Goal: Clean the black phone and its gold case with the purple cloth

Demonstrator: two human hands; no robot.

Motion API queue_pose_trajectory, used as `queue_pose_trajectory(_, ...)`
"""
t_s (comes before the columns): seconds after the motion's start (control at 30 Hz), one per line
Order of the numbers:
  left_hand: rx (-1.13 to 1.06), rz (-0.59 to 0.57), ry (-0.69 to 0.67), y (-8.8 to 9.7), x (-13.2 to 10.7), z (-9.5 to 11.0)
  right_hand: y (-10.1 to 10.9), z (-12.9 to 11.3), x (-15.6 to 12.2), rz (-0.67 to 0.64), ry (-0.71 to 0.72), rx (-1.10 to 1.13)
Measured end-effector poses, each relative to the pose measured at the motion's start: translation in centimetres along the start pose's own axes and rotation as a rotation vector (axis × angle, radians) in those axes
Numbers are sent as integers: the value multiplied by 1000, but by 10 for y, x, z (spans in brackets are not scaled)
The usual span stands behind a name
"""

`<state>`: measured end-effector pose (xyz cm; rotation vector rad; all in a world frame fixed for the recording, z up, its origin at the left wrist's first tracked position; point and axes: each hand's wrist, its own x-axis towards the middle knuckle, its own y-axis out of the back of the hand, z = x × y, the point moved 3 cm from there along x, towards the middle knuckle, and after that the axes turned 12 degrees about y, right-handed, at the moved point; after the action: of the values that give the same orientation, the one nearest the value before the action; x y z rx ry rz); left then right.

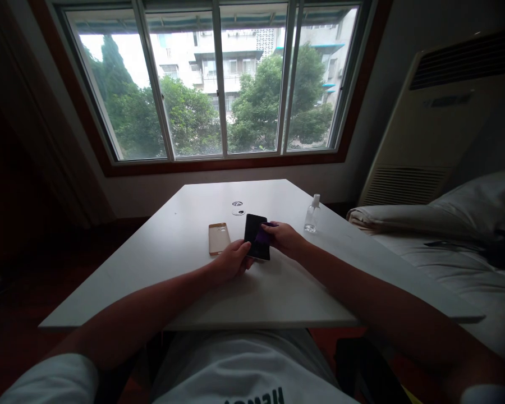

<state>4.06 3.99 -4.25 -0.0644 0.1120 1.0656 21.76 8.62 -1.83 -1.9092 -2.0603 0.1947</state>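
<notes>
A dark smartphone point(255, 225) is held tilted above the white table, its screen facing me. My left hand point(232, 259) grips it at the lower left, with the thumb on the front edge. In my right hand point(287, 238) is a purple cloth point(263, 235), pinched by the fingers and lying against the right part of the screen. To the left of the phone, a gold phone case point(219, 238) rests on the table with its camera cutouts at the upper right. A clear spray bottle point(312, 214) stands upright beyond my right hand.
The white table point(151, 258) spans the middle, its front edge close to my body. Two round marks or discs point(238, 212) are near its far side. A bed with pale bedding point(437, 224) and an air conditioner point(421, 123) are to the right, a window point(219, 84) ahead.
</notes>
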Motion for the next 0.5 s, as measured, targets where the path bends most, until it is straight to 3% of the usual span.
queue_pose_trajectory(0.2,-55,55,46,1,-2,5,-10,1,-15,-190,-75,-18)
queue_pose_trajectory(0.5,-253,74,122,6,1,7,-17,-2,-24,-242,-93,-98)
